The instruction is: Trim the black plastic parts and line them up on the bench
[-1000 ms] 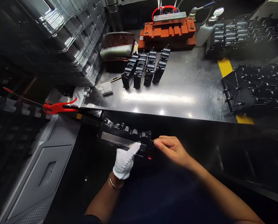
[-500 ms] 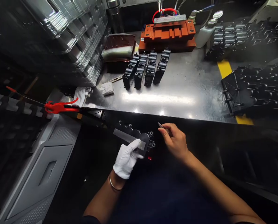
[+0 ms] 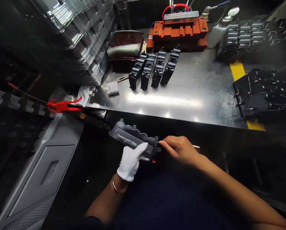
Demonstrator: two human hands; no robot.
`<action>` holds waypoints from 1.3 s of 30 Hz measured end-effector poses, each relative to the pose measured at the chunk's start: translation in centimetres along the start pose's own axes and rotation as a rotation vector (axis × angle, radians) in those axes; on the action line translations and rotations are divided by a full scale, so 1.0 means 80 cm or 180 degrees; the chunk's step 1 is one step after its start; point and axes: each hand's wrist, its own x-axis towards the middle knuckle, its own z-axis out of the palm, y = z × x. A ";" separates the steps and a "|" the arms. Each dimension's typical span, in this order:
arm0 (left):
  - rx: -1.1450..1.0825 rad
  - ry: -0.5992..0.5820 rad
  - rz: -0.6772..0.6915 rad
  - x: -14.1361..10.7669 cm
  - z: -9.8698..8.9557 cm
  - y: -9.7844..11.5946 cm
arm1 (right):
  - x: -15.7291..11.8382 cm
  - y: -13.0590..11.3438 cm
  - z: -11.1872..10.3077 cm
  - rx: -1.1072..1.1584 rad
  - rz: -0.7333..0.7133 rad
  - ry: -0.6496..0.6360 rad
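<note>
A black molded part [image 3: 133, 137] with a wavy edge and small round lugs is held in front of the bench. My left hand [image 3: 130, 161], in a white glove, grips its lower right side, thumb on top. My bare right hand [image 3: 181, 148] is closed around a thin knife-like tool, whose tip [image 3: 158, 142] meets the lugs at the part's right end. The tool's light-coloured rear end [image 3: 196, 147] sticks out behind the hand. Several similar black parts [image 3: 154, 68] stand in a row on the metal bench [image 3: 195, 76].
An orange fixture [image 3: 178, 33] sits at the back of the bench, beside a white bottle [image 3: 218, 33]. Stacked clear trays [image 3: 85, 41] rise at the left, above a red air gun [image 3: 63, 106] and a grey bin [image 3: 47, 172]. More black parts [image 3: 274, 89] lie at the right.
My right hand has moved down and left, bringing the tool tip to the part's right end. The held part has tilted, showing more of its flat face. The view has shifted slightly.
</note>
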 end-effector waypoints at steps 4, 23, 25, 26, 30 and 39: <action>0.0033 -0.0109 -0.0144 0.001 0.001 -0.001 | 0.000 0.006 -0.006 0.0266 0.0061 -0.0473; 0.0115 -0.0177 -0.0093 0.005 0.004 0.003 | 0.000 0.003 -0.026 0.0260 -0.0300 -0.1249; 0.0116 -0.0354 -0.0250 0.010 0.002 0.008 | 0.002 0.004 -0.040 0.0141 -0.0657 -0.1594; 0.0122 -0.0446 -0.0353 0.012 0.000 0.011 | 0.003 0.005 -0.044 0.0055 -0.0760 -0.1542; 0.0235 -0.0753 -0.0745 0.019 -0.001 0.016 | 0.009 0.005 -0.051 -0.0236 -0.0923 -0.1037; 0.0333 -0.0755 -0.0757 0.018 0.005 0.014 | 0.016 0.007 -0.047 -0.0304 -0.0867 -0.1063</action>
